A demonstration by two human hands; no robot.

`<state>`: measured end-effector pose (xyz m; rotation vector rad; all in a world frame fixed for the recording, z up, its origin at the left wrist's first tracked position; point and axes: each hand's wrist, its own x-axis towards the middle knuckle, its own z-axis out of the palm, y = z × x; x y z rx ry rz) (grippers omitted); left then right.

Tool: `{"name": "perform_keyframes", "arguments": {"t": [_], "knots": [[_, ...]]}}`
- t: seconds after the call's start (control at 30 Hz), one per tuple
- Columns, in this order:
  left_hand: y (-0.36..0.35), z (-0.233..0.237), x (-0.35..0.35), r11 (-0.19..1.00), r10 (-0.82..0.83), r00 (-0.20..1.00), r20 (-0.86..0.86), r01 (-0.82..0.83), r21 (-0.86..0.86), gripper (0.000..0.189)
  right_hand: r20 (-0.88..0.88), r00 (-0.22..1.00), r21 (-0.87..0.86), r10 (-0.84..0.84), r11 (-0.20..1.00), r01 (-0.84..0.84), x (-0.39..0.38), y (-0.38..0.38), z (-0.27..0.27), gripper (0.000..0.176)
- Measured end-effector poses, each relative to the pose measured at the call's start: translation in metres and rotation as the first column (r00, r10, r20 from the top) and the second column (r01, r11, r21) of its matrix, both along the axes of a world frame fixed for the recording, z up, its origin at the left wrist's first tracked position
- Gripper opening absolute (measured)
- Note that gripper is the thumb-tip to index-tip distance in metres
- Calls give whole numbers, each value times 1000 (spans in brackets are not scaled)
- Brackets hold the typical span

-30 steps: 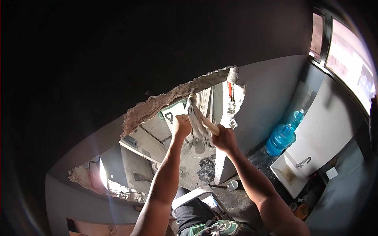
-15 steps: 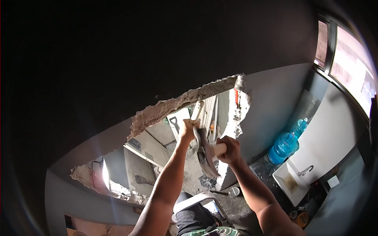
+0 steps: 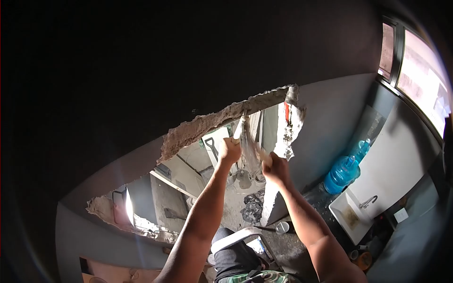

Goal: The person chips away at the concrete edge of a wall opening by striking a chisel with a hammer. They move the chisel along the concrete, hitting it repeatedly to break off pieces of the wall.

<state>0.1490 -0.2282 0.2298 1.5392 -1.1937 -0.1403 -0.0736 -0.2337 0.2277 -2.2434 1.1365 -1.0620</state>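
My left hand [image 3: 229, 152] is closed around a pale rod-like tool [image 3: 241, 126], whose upper end meets the broken lower edge of the wall [image 3: 203, 125]. To its right, my right hand [image 3: 276, 169] grips the short wooden handle of a hammer [image 3: 251, 150]. The hammer's head is smeared by motion and lies right beside my left hand and the rod; whether it touches them I cannot tell. Both arms reach up in front of the ragged opening.
Blue water bottles [image 3: 341, 174] stand at the right, near a white sink [image 3: 351, 214] with a tap. A window [image 3: 420, 70] is at the upper right. Below the opening are a white curved rail [image 3: 236, 238], a cup [image 3: 282, 228] and a black plastic bag [image 3: 252, 206]. A shovel handle [image 3: 211, 146] shows beyond.
The hammer's head has swung up towards the rod and my left hand. My right hand has moved slightly up. My left hand still grips the rod; the view has shifted a little.
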Motion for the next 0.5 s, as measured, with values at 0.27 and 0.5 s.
{"name": "perform_keyframes", "arguments": {"t": [0.27, 0.5], "knots": [[10, 29, -13, 991, 66, 998, 7, -67, 115, 20, 269, 943, -268, 198, 955, -124, -26, 53, -4, 10], [41, 32, -45, 977, 127, 934, 335, -176, 120, 21, 272, 951, -152, 148, 982, -109, -52, 80, -40, 7]]}}
